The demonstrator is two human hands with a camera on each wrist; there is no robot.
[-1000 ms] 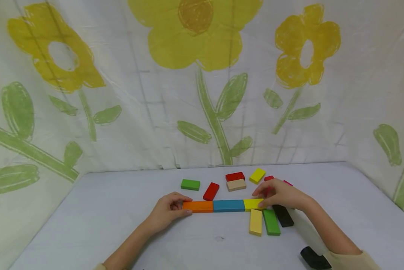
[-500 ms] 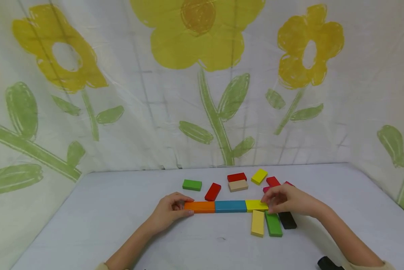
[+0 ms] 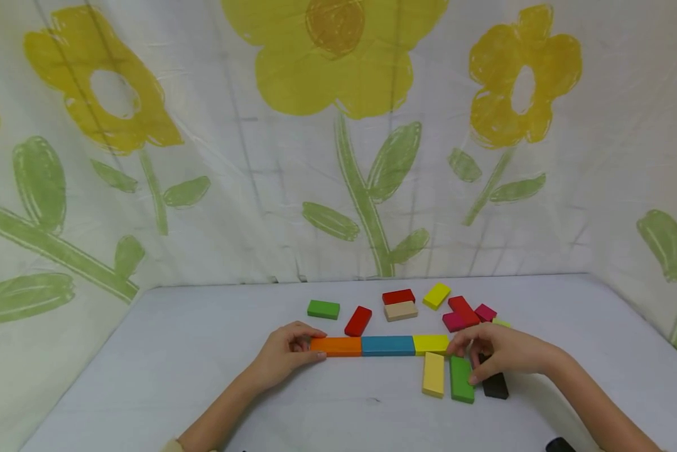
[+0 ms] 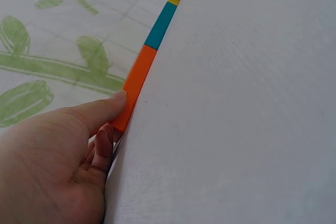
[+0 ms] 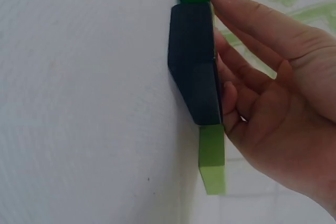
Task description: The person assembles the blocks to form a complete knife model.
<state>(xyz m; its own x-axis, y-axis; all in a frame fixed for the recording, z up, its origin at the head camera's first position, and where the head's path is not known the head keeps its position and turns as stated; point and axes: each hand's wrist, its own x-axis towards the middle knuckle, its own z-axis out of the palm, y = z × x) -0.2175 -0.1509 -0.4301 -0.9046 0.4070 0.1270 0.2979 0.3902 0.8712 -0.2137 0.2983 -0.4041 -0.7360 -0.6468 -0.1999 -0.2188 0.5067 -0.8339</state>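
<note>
In the head view an orange block (image 3: 335, 346), a blue block (image 3: 387, 346) and a bright yellow block (image 3: 431, 344) lie end to end in a row. My left hand (image 3: 289, 353) grips the orange block's left end, thumb on the near side, as the left wrist view also shows. A pale yellow block (image 3: 433, 375) lies below the row's right end. Beside it, my right hand (image 3: 505, 351) pinches a green block (image 3: 461, 380) between thumb and fingers. Under that hand a black block (image 3: 495, 385) is partly hidden; the right wrist view shows its dark face (image 5: 193, 40) close up.
Behind the row lie another green block (image 3: 323, 309), a red block (image 3: 358, 321), a second red one (image 3: 398, 296), a beige block (image 3: 400, 311) and a yellow block (image 3: 437, 295). Red and pink blocks (image 3: 463, 311) cluster at the right. A flowered cloth (image 3: 259, 188) hangs behind the table.
My right hand has moved from the bright yellow block's end toward the right and nearer, onto the green block. The green and black blocks have shifted slightly right. My left hand stays on the orange block.
</note>
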